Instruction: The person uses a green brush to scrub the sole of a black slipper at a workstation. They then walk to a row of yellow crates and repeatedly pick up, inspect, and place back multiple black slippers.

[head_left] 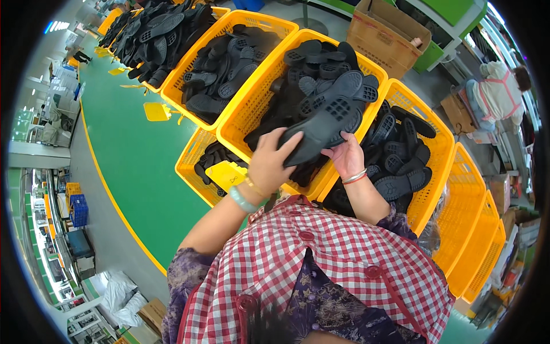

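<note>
Nearest, below the checked apron [269, 246], the left hand [269, 156] has its fingers spread and clamped over the near end of a black sole [314, 133]. The right hand [348, 157] holds the sole's right edge, fingertips pressed to it; how far they reach underneath, I cannot tell. The sole lies aslant above the middle crate [264, 94], its gridded end pointing away, close over the heap [306, 86].

It looks like moulded rubber or foam: probably light for one hand, springy rather than rigid, and hardly fragile. The smooth near part has a slight sheen and may slide under dry fingers, while the recessed grid should give better purchase. The side edges, near mid-length, seem the best hold, with a second hand at one end to check any bending or twisting.

Beside it, the right crate [440, 152] holds more soles, jumbled at several angles; these could catch on one another when lifted. Farther off stand the back crate [269, 22], also filled, and an open carton [381, 43].
</note>
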### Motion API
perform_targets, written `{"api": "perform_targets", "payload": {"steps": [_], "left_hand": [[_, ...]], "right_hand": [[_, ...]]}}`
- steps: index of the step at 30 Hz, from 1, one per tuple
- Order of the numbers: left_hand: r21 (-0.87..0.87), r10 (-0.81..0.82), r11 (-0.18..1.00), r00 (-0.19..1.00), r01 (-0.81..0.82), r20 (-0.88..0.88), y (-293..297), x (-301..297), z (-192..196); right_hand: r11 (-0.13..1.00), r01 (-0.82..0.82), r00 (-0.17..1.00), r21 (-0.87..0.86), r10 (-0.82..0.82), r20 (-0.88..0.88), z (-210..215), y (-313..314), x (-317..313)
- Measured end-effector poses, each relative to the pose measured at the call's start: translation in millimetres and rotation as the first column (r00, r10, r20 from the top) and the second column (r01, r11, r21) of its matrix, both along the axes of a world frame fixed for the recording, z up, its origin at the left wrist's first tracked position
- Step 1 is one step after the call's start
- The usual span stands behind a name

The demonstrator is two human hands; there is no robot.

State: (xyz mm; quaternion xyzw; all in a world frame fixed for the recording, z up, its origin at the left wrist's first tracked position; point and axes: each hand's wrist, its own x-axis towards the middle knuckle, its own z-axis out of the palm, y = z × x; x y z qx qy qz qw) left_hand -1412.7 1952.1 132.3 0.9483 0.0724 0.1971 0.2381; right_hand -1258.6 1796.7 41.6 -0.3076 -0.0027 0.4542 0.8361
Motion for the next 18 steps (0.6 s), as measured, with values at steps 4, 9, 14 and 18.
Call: {"api": "perform_targets", "payload": {"steps": [4,9,14,18], "left_hand": [[0.13,0.312,0.942,0.95,-0.31,0.003,32,-72,20],[0.306,0.65,0.72,0.759,-0.624,0.018,80,-174,0],[0.539,0.828,0.551,0.5,-0.638,-0.254,118,-241,-53],[-0.006,0.597,0.792,0.776,-0.611,-0.204,125,-152,-40]], "right_hand": [[0.921,0.063,0.963,-0.385,0.045,0.265,-7,10,0],[0.81,-0.03,0.769,-0.586,0.393,0.505,-39,18,12],[0.741,-0.011,0.696,-0.671,0.487,0.527,-51,40,15],[0.665,0.037,0.624,-0.745,0.567,0.538,-59,49,26]]}}
